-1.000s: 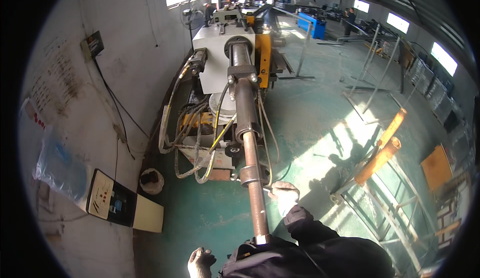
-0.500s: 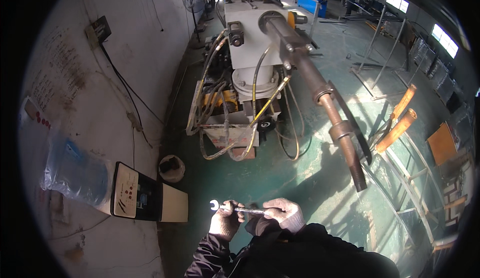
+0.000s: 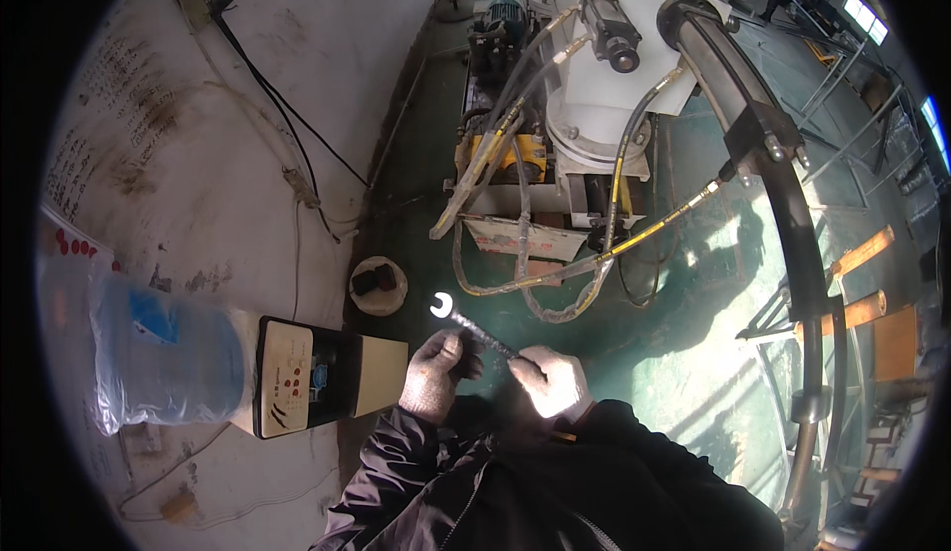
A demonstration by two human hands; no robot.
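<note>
Both of my hands wear white work gloves and are close together in front of my chest. Between them I hold a metal open-end wrench (image 3: 466, 321), its bright jaw pointing up and left. My left hand (image 3: 433, 375) closes around the wrench's middle. My right hand (image 3: 551, 381) grips the handle end. My dark jacket sleeves come in from the lower edge. Ahead of my hands stands a large white machine (image 3: 604, 95) with a long dark steel tube (image 3: 792, 214) curving down the right side.
Yellow and black hydraulic hoses (image 3: 555, 274) loop down from the machine onto the green floor. A small round white pot (image 3: 378, 284) sits by the wall. A water dispenser (image 3: 307, 375) with a blue bottle (image 3: 163, 353) stands at left. Orange-tipped metal racks (image 3: 862, 283) stand at right.
My view has swung down and left, away from the long tube. My hands came together in front of me and now hold the wrench, which has tilted up to the left.
</note>
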